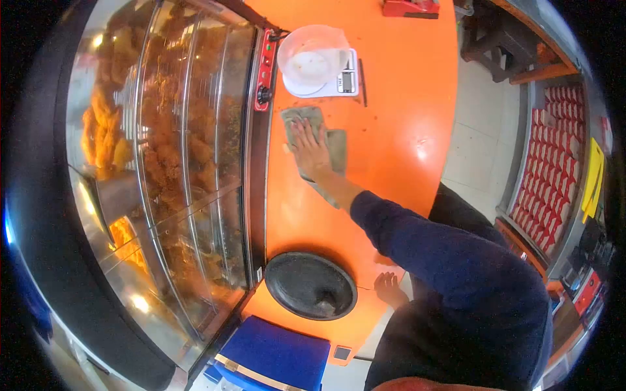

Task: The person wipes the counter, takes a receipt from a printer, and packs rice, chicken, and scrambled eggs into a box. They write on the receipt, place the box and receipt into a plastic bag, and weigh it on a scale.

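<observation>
Cloth (337,148) pinned under the right hand (310,155) on the orange surface (398,130).
Fingers spread flat on the one grey cloth, just below one scale (345,81) bearing one clear jug (312,55); its display is too small to read. Left hand (391,290) rests at the surface edge beside one black lid (311,285); I cannot tell its finger spread.

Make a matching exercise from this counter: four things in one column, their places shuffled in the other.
Things:
1. cloth
2. clear jug
3. black round lid
4. left hand

Places:
A. on the scale
B. at the edge of the orange counter
C. flat under the right hand
D. beside the near end of the glass warmer

Pairs: 1-C, 2-A, 3-D, 4-B.
</observation>
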Tool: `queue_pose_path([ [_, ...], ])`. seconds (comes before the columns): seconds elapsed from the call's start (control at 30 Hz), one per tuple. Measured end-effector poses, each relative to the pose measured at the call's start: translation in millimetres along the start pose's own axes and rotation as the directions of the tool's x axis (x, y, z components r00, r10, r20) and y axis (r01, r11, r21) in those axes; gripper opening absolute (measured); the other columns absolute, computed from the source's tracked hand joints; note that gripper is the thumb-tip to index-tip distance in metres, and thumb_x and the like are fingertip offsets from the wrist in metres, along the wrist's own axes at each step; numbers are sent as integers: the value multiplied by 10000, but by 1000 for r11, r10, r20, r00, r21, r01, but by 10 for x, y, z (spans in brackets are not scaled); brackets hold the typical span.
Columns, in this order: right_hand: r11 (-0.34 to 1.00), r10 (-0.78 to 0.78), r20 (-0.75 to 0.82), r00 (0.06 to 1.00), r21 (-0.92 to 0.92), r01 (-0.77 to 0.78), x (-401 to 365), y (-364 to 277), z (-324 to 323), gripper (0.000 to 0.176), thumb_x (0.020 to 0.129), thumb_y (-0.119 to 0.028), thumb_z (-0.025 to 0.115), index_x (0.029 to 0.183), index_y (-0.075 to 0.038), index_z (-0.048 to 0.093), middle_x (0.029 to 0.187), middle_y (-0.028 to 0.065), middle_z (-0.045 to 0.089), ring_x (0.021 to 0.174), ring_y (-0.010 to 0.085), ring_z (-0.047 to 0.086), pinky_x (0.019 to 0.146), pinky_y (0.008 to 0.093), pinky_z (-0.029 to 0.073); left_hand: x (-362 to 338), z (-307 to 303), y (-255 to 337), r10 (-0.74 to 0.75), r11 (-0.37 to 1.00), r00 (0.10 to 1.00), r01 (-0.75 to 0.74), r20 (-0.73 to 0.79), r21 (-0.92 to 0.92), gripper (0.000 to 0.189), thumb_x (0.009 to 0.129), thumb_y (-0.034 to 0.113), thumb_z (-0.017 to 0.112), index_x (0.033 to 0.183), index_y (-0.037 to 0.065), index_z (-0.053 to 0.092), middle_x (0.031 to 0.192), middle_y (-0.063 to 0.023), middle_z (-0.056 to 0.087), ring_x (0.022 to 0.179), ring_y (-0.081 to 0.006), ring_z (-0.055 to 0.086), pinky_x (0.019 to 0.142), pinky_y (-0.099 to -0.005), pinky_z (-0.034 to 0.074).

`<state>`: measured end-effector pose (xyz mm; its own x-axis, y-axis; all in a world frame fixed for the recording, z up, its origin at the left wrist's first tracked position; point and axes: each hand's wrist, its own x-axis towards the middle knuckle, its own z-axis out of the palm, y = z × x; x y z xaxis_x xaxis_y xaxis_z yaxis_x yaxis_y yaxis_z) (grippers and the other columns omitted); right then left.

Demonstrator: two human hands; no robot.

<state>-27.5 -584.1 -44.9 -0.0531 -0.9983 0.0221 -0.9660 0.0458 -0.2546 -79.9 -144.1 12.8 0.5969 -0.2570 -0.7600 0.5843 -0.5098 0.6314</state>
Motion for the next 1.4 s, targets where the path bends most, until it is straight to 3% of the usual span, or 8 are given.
queue_pose_path([
  [0.3,920,90,-148,985,-366,-139,-1509,2361,-946,573,906,-205,413,1443,-51,288,1418,165,387,1342,313,332,1112,530,200,267,-212,213,2,1000,992,0,124,-19,239,914,307,442,931,85,526,891,-42,539,844,-197,548,779,-358,427],
  [0.53,821,570,-438,695,277,-499,-1751,4274,-1324,448,813,-10,450,1255,-29,519,1129,184,602,946,353,618,800,410,513,343,-719,218,144,985,982,-131,122,-108,283,918,331,431,938,63,519,867,-51,549,837,-204,557,777,-357,430],
  [0.7,377,93,-23,995,926,-14,-2262,1841,-1993,366,939,-128,394,1279,-46,505,1257,86,559,1044,180,580,706,326,501,195,-931,97,96,992,995,-93,40,-88,303,905,338,439,908,48,527,863,-63,566,825,-206,563,774,-365,428],
  [0.77,936,-173,-39,984,304,176,-2788,1066,-1110,430,808,-97,477,1221,-99,596,1357,64,493,1055,235,565,781,441,454,125,-915,107,92,993,994,-89,50,-72,284,904,316,438,874,50,532,853,-57,562,813,-196,557,754,-361,430],
  [0.87,668,-736,37,676,203,716,-3468,704,-224,516,806,-163,511,1318,-104,507,1470,73,358,1304,319,380,1006,629,265,95,-951,84,99,993,993,-95,64,-67,257,902,292,434,853,60,534,839,-52,559,799,-190,549,737,-352,428],
  [1.13,950,-262,136,955,-138,280,-2208,2141,-1069,664,745,-112,544,1390,-80,390,1417,105,414,1344,279,343,1105,494,222,66,-823,144,37,998,996,-34,79,-44,249,903,281,443,869,50,532,804,-49,543,794,-195,548,749,-337,431],
  [1.27,754,431,-180,884,611,-243,-1166,4332,-309,509,798,-117,573,1302,-106,510,1140,153,615,904,321,620,706,425,505,152,-839,225,111,993,986,-105,127,-50,257,905,298,447,893,56,534,810,-51,552,804,-199,554,772,-344,426],
  [1.4,897,334,-371,866,408,-171,-804,4512,-1382,375,899,-211,450,1238,-87,553,946,198,629,828,367,625,681,449,502,167,-895,236,145,987,985,-137,95,-85,262,903,323,455,894,72,532,840,-46,559,814,-196,557,781,-352,419],
])
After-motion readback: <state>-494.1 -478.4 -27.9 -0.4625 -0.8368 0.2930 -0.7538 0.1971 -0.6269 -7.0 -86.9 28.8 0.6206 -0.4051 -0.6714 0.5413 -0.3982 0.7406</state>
